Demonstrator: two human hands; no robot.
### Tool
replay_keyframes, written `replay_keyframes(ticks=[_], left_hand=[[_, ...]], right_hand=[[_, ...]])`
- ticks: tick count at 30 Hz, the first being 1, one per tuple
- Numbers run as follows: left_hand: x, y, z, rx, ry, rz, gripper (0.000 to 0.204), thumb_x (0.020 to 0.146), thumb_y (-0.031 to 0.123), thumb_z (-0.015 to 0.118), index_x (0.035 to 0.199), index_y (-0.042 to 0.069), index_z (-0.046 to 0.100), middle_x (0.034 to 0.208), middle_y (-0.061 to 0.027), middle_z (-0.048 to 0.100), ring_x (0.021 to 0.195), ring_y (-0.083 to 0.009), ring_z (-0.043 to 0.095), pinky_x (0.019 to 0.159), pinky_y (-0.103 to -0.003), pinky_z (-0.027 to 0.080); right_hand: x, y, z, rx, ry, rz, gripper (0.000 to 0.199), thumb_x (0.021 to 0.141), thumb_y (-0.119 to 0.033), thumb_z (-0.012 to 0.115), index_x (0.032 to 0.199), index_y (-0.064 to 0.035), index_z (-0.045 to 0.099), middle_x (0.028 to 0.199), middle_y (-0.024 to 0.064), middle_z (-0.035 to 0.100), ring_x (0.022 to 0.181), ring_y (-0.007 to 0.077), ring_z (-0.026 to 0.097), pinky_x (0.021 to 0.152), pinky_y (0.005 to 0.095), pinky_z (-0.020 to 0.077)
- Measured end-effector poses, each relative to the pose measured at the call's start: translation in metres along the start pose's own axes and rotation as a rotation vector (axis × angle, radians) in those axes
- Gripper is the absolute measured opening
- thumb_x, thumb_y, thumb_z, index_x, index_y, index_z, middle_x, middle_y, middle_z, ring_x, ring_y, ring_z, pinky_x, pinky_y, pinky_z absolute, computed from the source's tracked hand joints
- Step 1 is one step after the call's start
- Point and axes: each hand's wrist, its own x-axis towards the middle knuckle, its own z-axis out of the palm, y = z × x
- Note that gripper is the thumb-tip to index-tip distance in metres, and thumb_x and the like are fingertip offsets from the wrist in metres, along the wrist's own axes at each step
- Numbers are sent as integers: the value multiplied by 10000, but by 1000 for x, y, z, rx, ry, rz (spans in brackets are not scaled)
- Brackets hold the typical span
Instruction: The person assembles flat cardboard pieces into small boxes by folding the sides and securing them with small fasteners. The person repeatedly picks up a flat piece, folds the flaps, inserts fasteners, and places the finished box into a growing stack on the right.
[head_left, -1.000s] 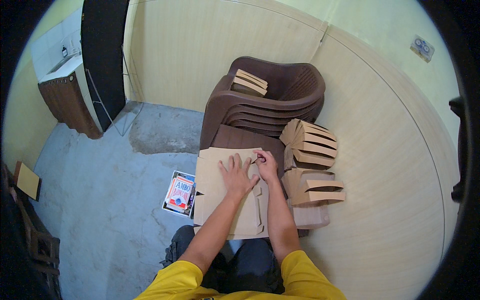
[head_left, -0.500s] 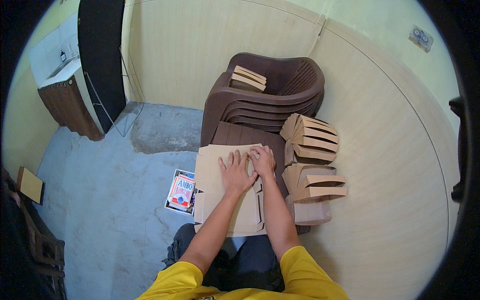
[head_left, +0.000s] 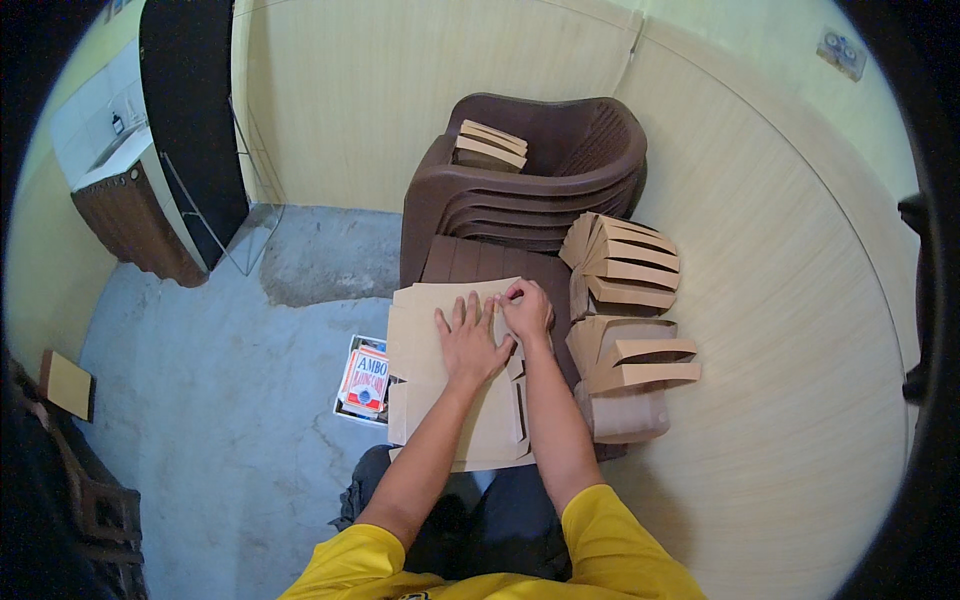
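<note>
A flat brown cardboard box blank (head_left: 415,335) with slits and flaps along its edges lies in front of me, partly over my lap. My left hand (head_left: 472,345) rests flat on its upper middle, fingers spread. At the far right corner my right hand (head_left: 526,312) is closed, thumb and fingers pinching the edge flap. The fingers hide the part of the flap under them. Beneath the blank shows a brown slatted plastic surface (head_left: 497,262).
Folded cardboard pieces (head_left: 625,262) stand in a fanned row on the right, with more folded cardboard (head_left: 640,365) nearer me. Behind is a stack of brown plastic chairs (head_left: 540,190) holding a few cardboard pieces (head_left: 492,145). A white box of packets (head_left: 362,380) sits on the floor, left.
My right hand has curled tighter at the corner, its fingers drawn into a pinch on the flap. The left hand stays flat on the blank. The view has shifted slightly.
</note>
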Motion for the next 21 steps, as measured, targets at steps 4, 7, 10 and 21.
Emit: replay_keyframes(ticks=[4, 7, 10, 21], left_hand=[[1, -2, 2, 4, -20, 2, 862, 949, 607, 601, 1689, 215, 396, 1771, -101, 325, 1638, -335, 261, 1321, -650, 79], [1, -2, 2, 15, -3, 2, 871, 944, 607, 610, 1686, 204, 395, 1768, -104, 328, 1635, -338, 267, 1321, -651, 82], [0, 2, 2, -32, 28, -11, 878, 936, 599, 639, 1669, 171, 414, 1749, -108, 360, 1633, -323, 275, 1326, -638, 70], [24, -50, -12, -359, -94, -88, 588, 953, 494, 689, 1415, 132, 661, 1610, -132, 538, 1572, -352, 390, 1319, -654, 123]], right_hand=[[5, -8, 9, -96, 47, 126, 291, 806, -304, 912, 853, -94, 716, 871, 107, 726, 851, 353, 723, 767, 485, 550], [9, -10, 13, -133, 56, 203, 317, 811, -329, 915, 841, -88, 711, 887, 116, 739, 866, 364, 725, 766, 497, 549], [16, -1, -1, -73, -107, 204, 311, 887, -332, 871, 903, -67, 710, 913, 109, 738, 863, 306, 723, 750, 460, 553], [-168, -75, -125, -142, -383, -48, 242, 923, -293, 800, 1010, -70, 767, 1044, 130, 733, 941, 291, 688, 789, 416, 546]])
